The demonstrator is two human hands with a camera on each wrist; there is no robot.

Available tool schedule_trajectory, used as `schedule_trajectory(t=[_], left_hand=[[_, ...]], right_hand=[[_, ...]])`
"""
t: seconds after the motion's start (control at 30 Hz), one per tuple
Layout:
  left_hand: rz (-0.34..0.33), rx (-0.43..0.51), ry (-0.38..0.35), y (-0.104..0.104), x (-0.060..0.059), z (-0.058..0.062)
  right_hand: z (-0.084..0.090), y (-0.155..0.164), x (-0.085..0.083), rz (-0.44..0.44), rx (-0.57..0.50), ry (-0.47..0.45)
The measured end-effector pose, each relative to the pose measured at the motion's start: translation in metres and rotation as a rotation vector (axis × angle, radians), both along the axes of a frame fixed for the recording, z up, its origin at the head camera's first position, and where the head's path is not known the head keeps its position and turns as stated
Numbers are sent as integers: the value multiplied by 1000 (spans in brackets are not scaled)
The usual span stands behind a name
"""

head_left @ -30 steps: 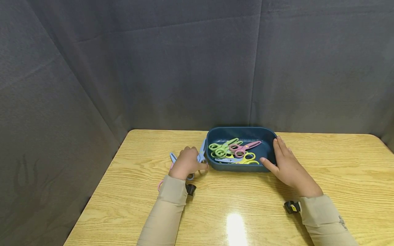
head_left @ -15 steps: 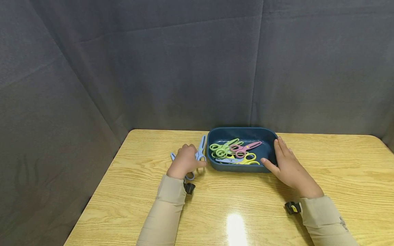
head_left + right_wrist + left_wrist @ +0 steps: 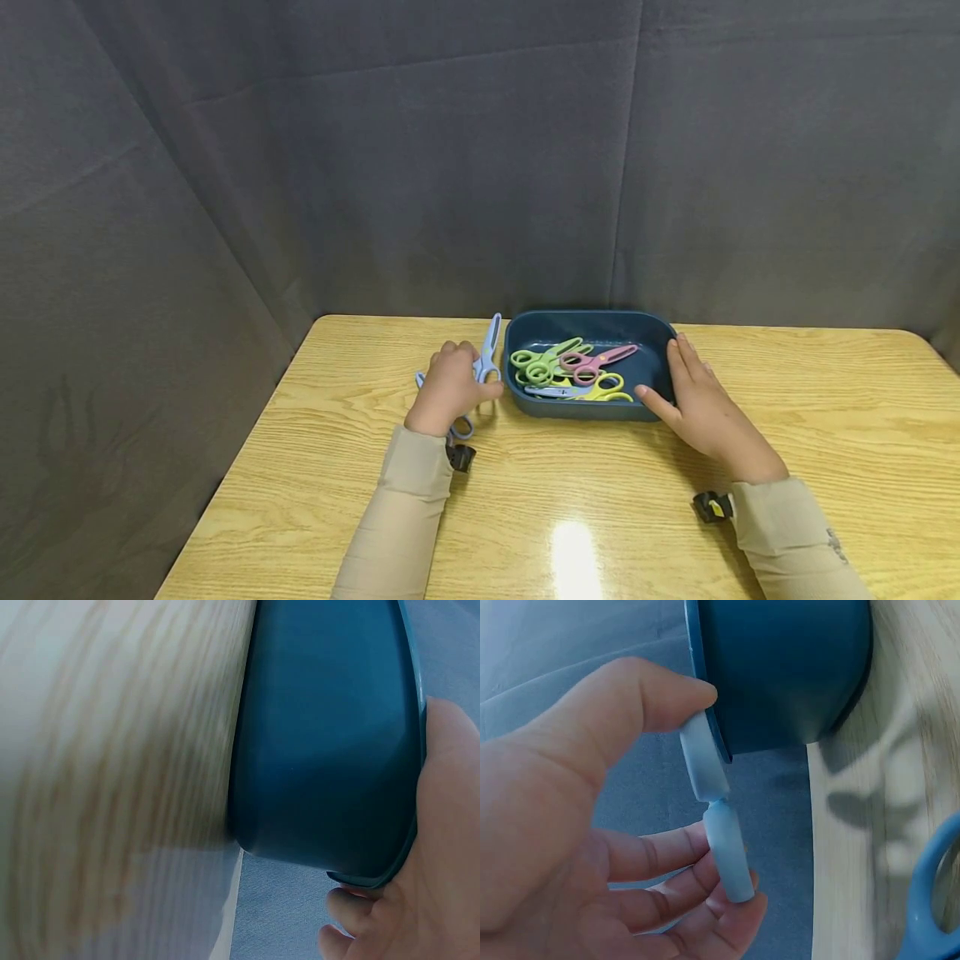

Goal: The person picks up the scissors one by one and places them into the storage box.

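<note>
Head view shows the left hand (image 3: 450,385) holding a pair of pale blue scissors (image 3: 489,354) just left of the dark blue tray (image 3: 587,408), the blades pointing up and away from the person, the long axis running roughly along the tray's left wall. The tray therefore lies to the right of this hand, close by, and the left hand is much the nearer to the scissors. Left wrist view shows thumb and curled fingers (image 3: 667,874) pinching the smooth matte plastic handle (image 3: 718,829) right at the tray's rim. The right hand (image 3: 693,400) rests against the tray's right end, fingers straight and relaxed, thumb along the near wall. Inside the rounded, smooth-walled tray lie green scissors (image 3: 542,360), pink scissors (image 3: 594,360) and yellow scissors (image 3: 603,388), overlapping. A second blue pair (image 3: 422,385) lies partly hidden under the left hand on the glossy wood-grain worktop (image 3: 570,517).
</note>
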State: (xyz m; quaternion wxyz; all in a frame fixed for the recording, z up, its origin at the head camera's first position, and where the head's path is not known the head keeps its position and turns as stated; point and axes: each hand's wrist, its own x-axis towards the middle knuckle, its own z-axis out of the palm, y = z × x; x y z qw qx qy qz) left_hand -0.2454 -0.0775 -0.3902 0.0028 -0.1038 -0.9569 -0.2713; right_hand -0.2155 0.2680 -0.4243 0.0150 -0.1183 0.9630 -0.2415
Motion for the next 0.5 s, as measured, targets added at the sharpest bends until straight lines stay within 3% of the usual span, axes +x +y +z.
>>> schedule_trajectory(t=[0.5], left_hand=[[19,44,77,13,4,5]], right_hand=[[-1,0,0,-6,7,1]])
